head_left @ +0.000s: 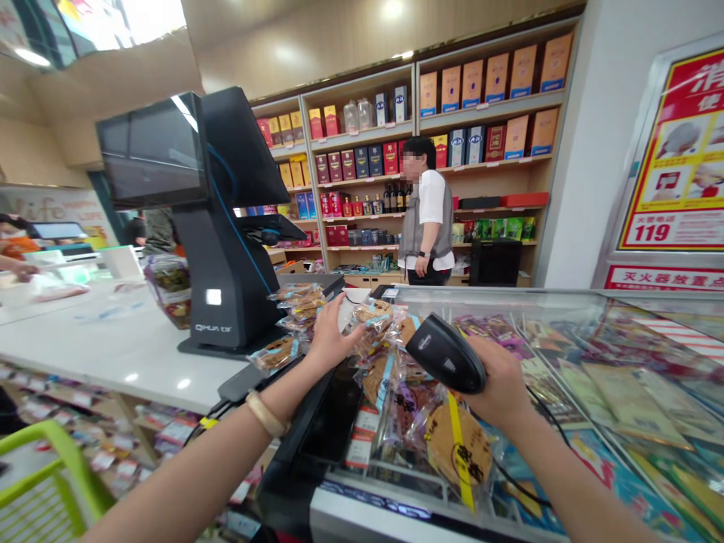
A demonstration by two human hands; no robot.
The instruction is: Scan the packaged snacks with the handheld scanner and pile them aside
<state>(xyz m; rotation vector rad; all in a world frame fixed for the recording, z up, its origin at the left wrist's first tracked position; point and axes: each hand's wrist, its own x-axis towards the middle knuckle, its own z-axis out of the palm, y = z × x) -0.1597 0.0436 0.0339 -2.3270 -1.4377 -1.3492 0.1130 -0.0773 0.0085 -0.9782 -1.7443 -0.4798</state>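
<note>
My right hand [501, 385] is wrapped round a black barcode scanner [446, 354], its head tilted toward the packets on the left. With thumb and fingers spread, my left hand [333, 335] is beside a clear-wrapped round biscuit packet [376, 313]; whether it touches the packet I cannot tell. Several more wrapped biscuits [299, 305] are stacked just left of that hand. A large round biscuit packet with a yellow strip [459, 445] lies on the glass-topped case below the scanner, among other packets. A bracelet [265, 413] circles my left wrist.
A black checkout terminal [226, 256] stands on the white counter [113, 339] at left. A dark phone-like slab [331, 422] lies near the case's edge. A green basket [50, 483] is at lower left. Behind the case, a person [430, 219] stands before stocked shelves [367, 136].
</note>
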